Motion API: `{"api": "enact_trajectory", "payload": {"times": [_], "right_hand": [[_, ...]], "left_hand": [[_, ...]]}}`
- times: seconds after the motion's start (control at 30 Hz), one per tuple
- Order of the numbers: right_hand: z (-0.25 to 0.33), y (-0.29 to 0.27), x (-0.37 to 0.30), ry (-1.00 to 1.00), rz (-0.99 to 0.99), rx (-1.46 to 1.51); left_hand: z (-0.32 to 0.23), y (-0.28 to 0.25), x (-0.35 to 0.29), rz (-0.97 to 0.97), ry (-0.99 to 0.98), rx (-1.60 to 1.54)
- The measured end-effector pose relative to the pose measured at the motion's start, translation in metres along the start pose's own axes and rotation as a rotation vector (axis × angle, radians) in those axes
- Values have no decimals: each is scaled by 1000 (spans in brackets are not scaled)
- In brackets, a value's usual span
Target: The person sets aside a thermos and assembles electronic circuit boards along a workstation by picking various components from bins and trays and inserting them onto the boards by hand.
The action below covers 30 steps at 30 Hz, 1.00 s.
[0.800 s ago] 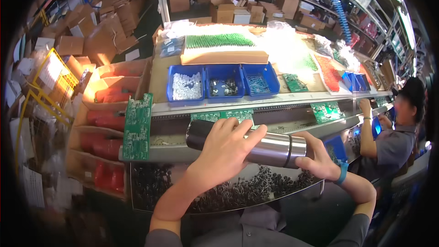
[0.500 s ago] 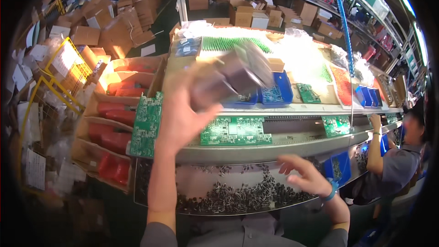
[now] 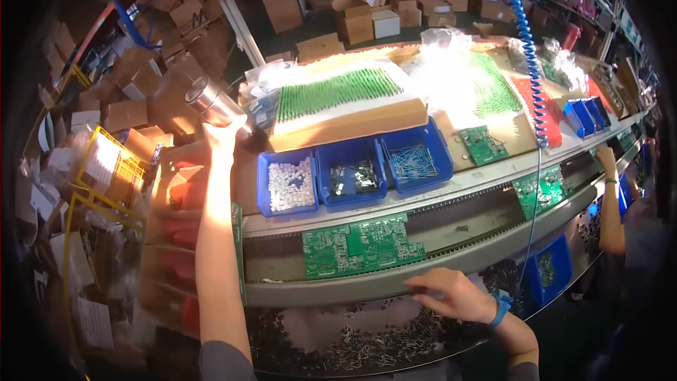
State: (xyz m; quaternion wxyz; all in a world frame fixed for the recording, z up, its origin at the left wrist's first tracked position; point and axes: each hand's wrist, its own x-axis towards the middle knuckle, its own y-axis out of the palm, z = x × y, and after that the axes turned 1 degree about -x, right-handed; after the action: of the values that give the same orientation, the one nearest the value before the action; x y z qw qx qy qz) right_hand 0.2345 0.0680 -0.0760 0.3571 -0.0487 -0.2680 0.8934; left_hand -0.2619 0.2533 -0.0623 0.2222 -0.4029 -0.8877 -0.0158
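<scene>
Far left, my left hand point(image 3: 224, 134) is closed around a shiny metal flask point(image 3: 210, 102), tilted, at the left end of the bench. A dark end of the flask shows past my fingers. My right hand point(image 3: 451, 293), with a blue band at its wrist, hovers palm down over the near edge of the conveyor rail. Its fingers are loosely stretched and nothing shows in them. Just beyond it a green circuit board point(image 3: 363, 245) lies in the rail. Below that hand, a metal tray point(image 3: 324, 324) holds loose black components with wire legs.
Blue bins hold white parts point(image 3: 290, 187), small metal-and-black parts point(image 3: 352, 176) and blue parts point(image 3: 412, 164). Behind them stands a board of green components point(image 3: 338, 95). A coiled blue hose point(image 3: 525, 49) hangs at right. A co-worker's arm point(image 3: 612, 201) reaches to the rail. Cardboard boxes crowd the left.
My left hand has carried the flask from over the bench's middle to its far left. The bins behind are now uncovered. The view has tilted; my right hand stays near the rail.
</scene>
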Motion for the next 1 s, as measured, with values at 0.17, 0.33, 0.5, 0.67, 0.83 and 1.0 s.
{"api": "enact_trajectory", "payload": {"times": [0.17, 0.33, 0.5, 0.67, 0.83, 1.0], "right_hand": [[-11, -11, -4, 73, -139, -32], [-6, -14, 0, 7, -231, 63], [-14, -13, -1, 36, -223, -9], [-13, -1, 0, 8, -275, 15], [-18, -3, -10, 107, -294, -9], [-12, 6, -5, 110, -243, 41]], "left_hand": [[0, 47, -11, -75, -49, 258], [-4, 7, 19, -77, 35, 213], [38, 15, 13, -75, 151, 535], [24, -12, 9, -364, 427, 545], [-52, 16, -91, 322, 210, 256], [-37, 13, -133, 782, 459, 602]]}}
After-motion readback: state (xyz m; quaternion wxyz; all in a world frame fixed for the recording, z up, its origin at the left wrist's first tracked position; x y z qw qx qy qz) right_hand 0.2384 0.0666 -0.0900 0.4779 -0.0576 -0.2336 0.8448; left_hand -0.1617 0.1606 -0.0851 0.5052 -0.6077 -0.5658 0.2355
